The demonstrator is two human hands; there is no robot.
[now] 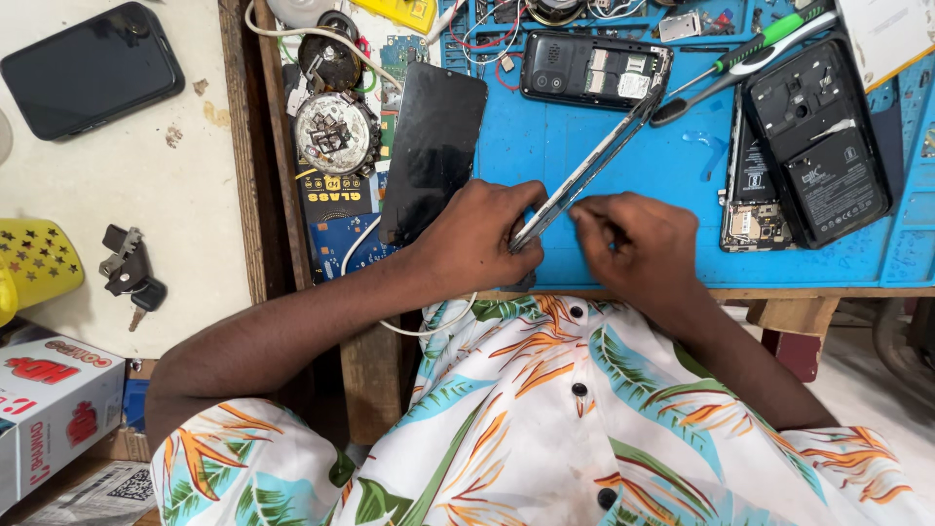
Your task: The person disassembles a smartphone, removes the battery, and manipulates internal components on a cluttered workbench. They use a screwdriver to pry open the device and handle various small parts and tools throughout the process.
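Observation:
A thin phone frame (594, 166) stands on its edge over the blue work mat (623, 156), seen as a long silver strip running up to the right. My left hand (477, 239) grips its near end. My right hand (633, 239) rests beside it with the fingertips pinched against the frame's lower edge. A loose black screen panel (433, 146) lies just left of my left hand.
On the mat lie an open small phone (594, 68), two opened phone backs (813, 136) at the right, and a green-handled screwdriver (750, 54). Left of the mat are round speaker parts (336, 131), a black phone (93, 68), keys (131, 273) and a box (54, 409).

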